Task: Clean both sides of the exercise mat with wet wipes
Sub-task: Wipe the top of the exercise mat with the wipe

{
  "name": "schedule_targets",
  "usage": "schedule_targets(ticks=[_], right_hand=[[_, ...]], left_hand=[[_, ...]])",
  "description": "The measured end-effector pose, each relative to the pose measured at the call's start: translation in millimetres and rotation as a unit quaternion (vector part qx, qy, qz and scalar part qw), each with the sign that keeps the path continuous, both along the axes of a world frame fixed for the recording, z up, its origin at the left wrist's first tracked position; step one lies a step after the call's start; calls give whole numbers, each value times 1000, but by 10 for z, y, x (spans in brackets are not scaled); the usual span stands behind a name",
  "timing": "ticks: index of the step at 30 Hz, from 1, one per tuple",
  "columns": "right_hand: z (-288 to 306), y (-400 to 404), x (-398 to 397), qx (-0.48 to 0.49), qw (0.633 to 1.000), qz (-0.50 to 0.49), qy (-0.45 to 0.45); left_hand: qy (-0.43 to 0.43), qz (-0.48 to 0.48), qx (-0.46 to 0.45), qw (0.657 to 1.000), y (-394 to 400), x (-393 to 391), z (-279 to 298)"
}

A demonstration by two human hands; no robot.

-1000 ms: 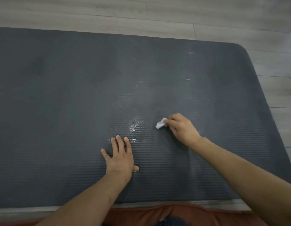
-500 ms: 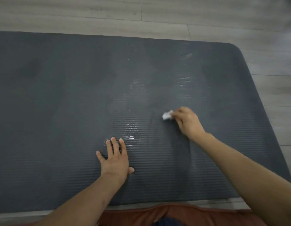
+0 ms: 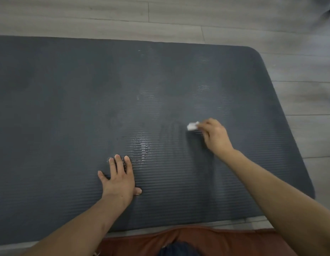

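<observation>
A dark grey ribbed exercise mat (image 3: 68, 108) lies flat on the floor and fills most of the view. My right hand (image 3: 215, 136) pinches a small crumpled white wet wipe (image 3: 191, 126) and holds it against the mat right of the middle. My left hand (image 3: 119, 179) rests flat on the mat with fingers straight, nearer to me. A shiny wet patch (image 3: 142, 145) sits on the mat between the two hands.
Light grey wood-look floor (image 3: 179, 17) surrounds the mat beyond its far edge and past its rounded right corner (image 3: 252, 50). A reddish-brown cushion (image 3: 197, 239) lies at the mat's near edge, under me. A dark blurred object (image 3: 329, 10) shows at the top right.
My right hand has slid the wipe away from me and to the right across the mat. My left hand has stayed flat in about the same spot.
</observation>
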State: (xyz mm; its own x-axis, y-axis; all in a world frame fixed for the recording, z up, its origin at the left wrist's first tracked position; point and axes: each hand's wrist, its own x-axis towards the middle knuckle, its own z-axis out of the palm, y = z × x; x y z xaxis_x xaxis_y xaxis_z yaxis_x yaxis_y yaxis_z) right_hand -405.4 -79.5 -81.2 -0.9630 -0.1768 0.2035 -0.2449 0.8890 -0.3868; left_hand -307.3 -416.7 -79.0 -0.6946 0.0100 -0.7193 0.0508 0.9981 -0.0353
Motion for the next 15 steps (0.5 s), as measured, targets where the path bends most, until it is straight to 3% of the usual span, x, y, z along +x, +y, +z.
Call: schedule_targets(ticks=[2, 4, 9, 12, 15], right_hand=[[-57, 3, -216, 2, 997, -83, -9], [-149, -59, 1, -8, 995, -97, -25], [-79, 41, 1333, -44, 992, 59, -104], [-31, 234, 1313, 2, 985, 136, -108], [-20, 212, 631, -10, 999, -24, -29]], left_hand=[[1, -1, -2, 1000, 3, 1, -7], [0, 4, 6, 1000, -6, 1, -1], [4, 3, 12, 1000, -10, 6, 9], [12, -1, 13, 1000, -15, 16, 25], [9, -1, 16, 1000, -24, 24, 22]])
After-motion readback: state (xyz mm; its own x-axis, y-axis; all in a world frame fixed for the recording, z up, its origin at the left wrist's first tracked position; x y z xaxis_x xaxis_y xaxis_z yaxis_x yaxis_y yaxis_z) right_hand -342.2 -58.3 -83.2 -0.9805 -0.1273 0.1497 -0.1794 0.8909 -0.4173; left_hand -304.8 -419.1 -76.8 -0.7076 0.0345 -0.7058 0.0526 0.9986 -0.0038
